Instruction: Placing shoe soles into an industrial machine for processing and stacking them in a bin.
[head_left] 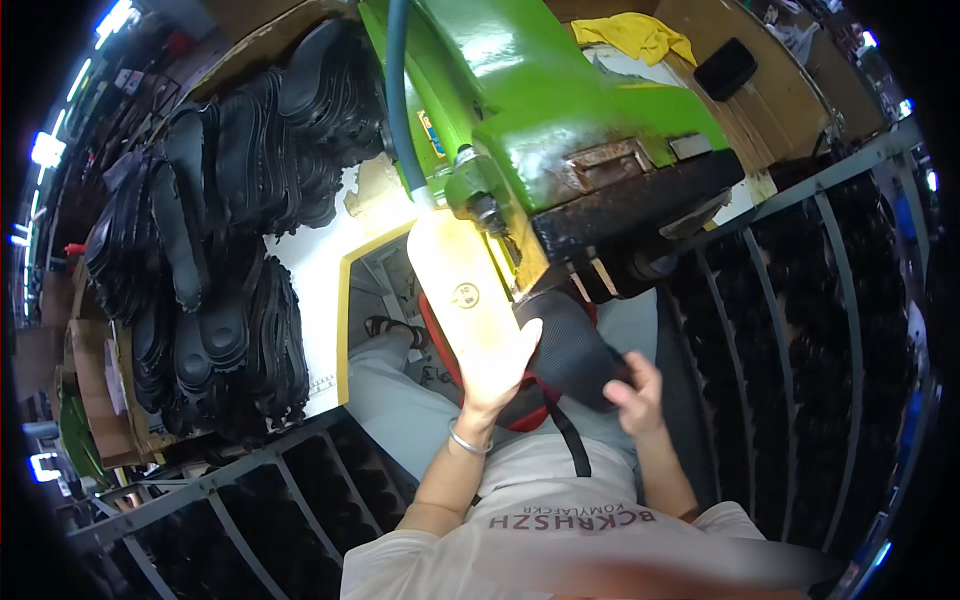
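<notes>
Under a bright lamp, a pale, shoe-sole-shaped insole [452, 265] with a small round mark lies in my left hand [497, 368]. My thumb rests at its side; the other fingers are hidden beneath. To the right, a dark textured shoe sole [572, 345] hangs tilted below the head of a green machine [570, 90]. My right hand [637, 393] pinches the lower right end of that dark sole, thumb and fingers bent around its edge. The dark sole's upper end is partly hidden by the machine.
Stacks of black soles [235, 170] with ragged edges cover the white tabletop [325, 270] at left. A blue hose [396, 100] runs down the machine. Metal racks [760, 270] flank me. Behind the machine are a yellow cloth [640, 38] and a black pad [725, 68].
</notes>
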